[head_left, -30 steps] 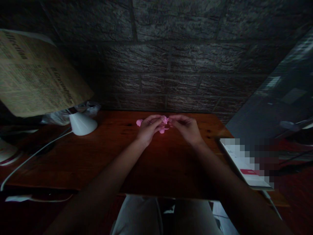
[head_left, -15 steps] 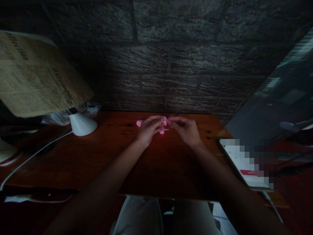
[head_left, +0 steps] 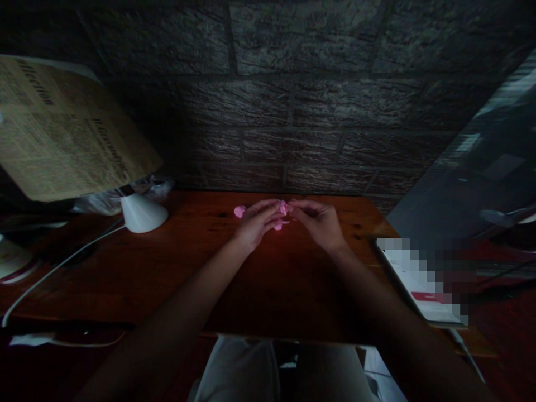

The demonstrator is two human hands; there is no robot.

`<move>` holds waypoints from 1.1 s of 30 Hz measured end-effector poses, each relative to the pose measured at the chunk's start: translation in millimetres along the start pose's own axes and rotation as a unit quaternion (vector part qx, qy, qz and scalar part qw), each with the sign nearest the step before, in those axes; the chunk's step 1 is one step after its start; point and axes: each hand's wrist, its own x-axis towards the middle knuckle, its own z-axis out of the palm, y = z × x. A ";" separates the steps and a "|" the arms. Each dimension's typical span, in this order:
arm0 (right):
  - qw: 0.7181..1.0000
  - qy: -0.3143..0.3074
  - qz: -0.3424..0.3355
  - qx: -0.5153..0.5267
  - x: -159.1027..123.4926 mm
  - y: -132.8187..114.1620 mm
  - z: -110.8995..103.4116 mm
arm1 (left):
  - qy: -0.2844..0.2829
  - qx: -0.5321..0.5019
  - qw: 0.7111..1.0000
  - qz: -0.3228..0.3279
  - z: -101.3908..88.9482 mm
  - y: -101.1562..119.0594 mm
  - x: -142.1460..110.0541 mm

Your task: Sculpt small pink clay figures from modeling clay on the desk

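Over the back part of the wooden table, my left hand [head_left: 256,222] is closed, its thumb and fingers pinching a small pink lump [head_left: 283,208] that looks like soft modelling clay. My right hand [head_left: 319,219] meets it from the other side, with thumb and forefinger pressed together at the lump's right edge. Below the left fingertips shows a second pink piece [head_left: 278,225], partly covered by the hand. A third pink lump [head_left: 239,211] lies left of the left knuckles. The exact shape of the held lump is too small and dim to make out.
A lamp with a newsprint shade [head_left: 75,134] and white base [head_left: 143,213] stands at the left, its white cord [head_left: 54,265] running forward. A tablet-like device [head_left: 419,285], partly pixelated, lies at the right edge of the wooden table [head_left: 285,290]. A stone-patterned wall [head_left: 259,100] rises behind.
Both hands stay in nearly the same place. The left fingers have shifted slightly around the pink lump, and more of its rounded side shows.
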 end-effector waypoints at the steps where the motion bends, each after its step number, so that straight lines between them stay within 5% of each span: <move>1: 1.000 0.001 0.002 0.000 0.1 -0.9 -0.1 | 0.003 -0.006 1.000 -0.004 -0.1 0.3 0.4; 11: 0.999 0.029 0.026 -0.033 3.3 6.3 -6.6 | 0.023 -0.067 0.997 -0.034 -3.4 6.7 3.1; 33: 0.997 -0.068 -0.014 0.016 -1.5 -3.0 -0.8 | -0.016 0.000 1.000 -0.012 -3.6 4.2 0.9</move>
